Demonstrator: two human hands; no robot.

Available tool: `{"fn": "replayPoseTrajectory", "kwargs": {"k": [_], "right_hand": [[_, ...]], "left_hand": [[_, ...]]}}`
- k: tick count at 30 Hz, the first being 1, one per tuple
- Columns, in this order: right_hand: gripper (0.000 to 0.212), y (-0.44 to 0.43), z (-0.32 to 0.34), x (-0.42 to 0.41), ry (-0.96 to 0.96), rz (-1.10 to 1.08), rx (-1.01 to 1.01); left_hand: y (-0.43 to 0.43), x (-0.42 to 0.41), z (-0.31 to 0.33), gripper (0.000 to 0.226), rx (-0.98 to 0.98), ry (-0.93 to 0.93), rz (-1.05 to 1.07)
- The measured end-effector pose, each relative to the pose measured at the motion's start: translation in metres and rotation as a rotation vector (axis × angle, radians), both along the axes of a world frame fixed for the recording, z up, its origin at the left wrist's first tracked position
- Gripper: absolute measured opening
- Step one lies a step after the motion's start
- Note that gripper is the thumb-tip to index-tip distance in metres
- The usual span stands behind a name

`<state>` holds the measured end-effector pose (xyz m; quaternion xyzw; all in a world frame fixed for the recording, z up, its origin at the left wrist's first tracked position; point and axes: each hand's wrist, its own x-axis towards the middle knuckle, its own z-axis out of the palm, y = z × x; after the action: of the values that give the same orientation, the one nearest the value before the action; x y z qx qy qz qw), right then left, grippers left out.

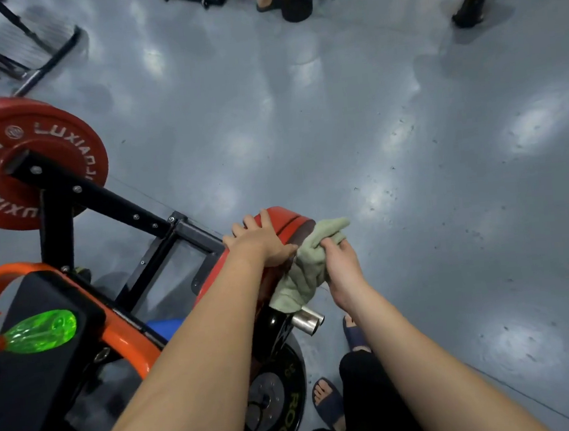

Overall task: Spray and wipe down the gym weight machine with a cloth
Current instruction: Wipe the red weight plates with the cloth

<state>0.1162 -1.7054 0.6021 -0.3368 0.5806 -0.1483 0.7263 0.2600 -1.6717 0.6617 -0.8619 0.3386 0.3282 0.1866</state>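
Grey floor (337, 124) surrounds the weight machine (117, 202). Left hand (261, 243) lies spread on its near red plate (290, 220); right hand (340, 263) grips the green cloth (302, 277) against it.

Glossy grey floor (371, 121) fills the frame. At top centre, a bystander's sandalled foot (269, 2) stands beside a black cylinder (295, 3). A black equipment leg (469, 6) stands upper right.

Pale green cloth (309, 264), crumpled, draped over the red plate (283, 220) of the black-and-orange weight machine (103, 200), centre; translucent green spray bottle (40, 331) lying sideways, near left.
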Motion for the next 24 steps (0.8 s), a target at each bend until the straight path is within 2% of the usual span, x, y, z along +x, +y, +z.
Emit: {"fn": "replayPoseTrajectory", "kwargs": {"k": [5,11,19,20,23,24], "right_hand": [[0.026,0.040,0.006,-0.004,-0.045,0.117,0.010],[0.032,0.058,0.009,-0.014,-0.062,0.163,0.007],[0.025,0.085,0.011,-0.018,-0.059,0.158,-0.025],[0.026,0.094,0.010,-0.018,-0.057,0.182,-0.044],[0.049,0.120,0.007,-0.019,-0.090,0.246,-0.026],[0.051,0.130,0.010,-0.017,-0.107,0.273,-0.007]], "left_hand": [[0.016,-0.009,-0.002,0.101,-0.101,-0.105,-0.022],[0.051,-0.018,-0.010,0.094,-0.332,-0.245,-0.061],[0.112,-0.026,-0.007,0.095,-0.473,-0.220,0.033],[0.122,-0.027,-0.007,0.096,-0.507,-0.210,0.068],[0.155,-0.030,-0.007,0.098,-0.638,-0.145,0.189],[0.168,-0.031,-0.009,0.099,-0.684,-0.114,0.224]]}}
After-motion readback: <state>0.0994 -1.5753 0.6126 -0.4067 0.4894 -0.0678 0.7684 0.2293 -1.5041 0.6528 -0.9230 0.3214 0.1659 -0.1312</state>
